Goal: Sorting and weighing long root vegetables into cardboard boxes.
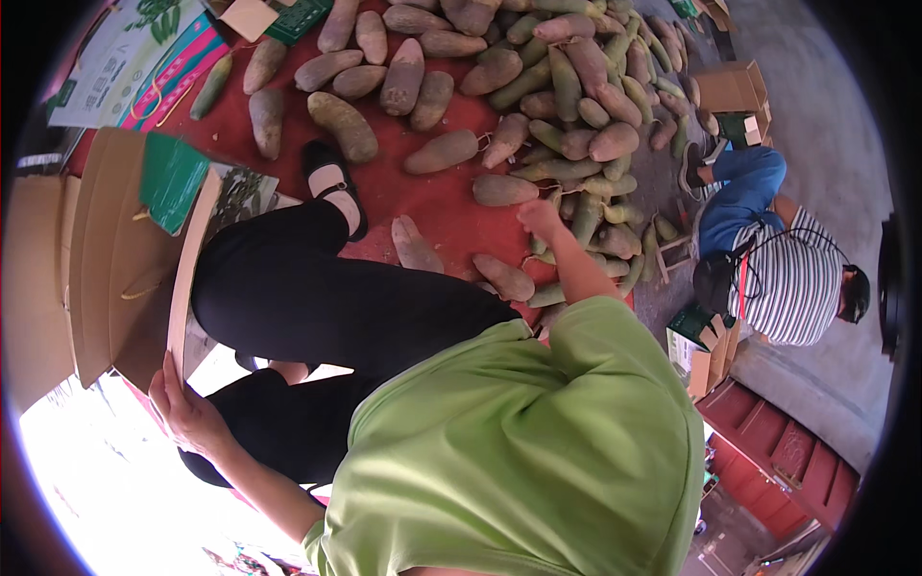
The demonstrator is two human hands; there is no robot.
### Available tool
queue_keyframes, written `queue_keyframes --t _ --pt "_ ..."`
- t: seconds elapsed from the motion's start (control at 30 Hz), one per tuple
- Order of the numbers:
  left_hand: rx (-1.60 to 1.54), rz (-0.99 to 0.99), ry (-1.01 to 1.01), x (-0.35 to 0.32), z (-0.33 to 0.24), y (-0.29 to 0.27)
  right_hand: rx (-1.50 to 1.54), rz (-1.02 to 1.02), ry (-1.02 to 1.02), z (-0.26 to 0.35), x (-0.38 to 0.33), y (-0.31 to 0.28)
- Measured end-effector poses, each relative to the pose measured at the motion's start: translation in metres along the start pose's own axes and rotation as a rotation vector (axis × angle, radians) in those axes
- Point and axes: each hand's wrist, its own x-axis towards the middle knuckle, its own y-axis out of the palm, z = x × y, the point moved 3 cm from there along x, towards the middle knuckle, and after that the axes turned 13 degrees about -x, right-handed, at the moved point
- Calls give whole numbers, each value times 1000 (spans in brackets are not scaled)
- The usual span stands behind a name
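My left hand [192,418] grips the near edge of an open cardboard box [120,278] at the left, fingers along its upright wall. Over the pile at the centre right, my right hand [542,221] is closed, its fingers curled. Right beside its fingers lies the end of a thick brownish-pink radish [504,190]; whether anything is between the fingers is hidden. Two more radishes, one pale pink [415,245] and one brownish [504,276], lie on the red cloth [384,202] near my knee.
A large heap of green and pinkish radishes [576,86] spreads beyond my right hand. My shoe [334,187] stands on the cloth among loose ones. At the right, a person in a striped shirt [792,283] crouches near open boxes [725,91]. A printed carton [125,62] lies far left.
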Motion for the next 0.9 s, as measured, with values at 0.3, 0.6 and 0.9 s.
queue_keyframes --t 0.3,0.6,0.9 --pt "43 4 -4 0 -8 1 269 -55 687 -13 -62 38" --pt "53 -23 77 -2 -1 3 841 -50 1152 -17 -51 38" --pt "66 -21 49 -4 4 0 1320 20 1263 -11 -35 23"
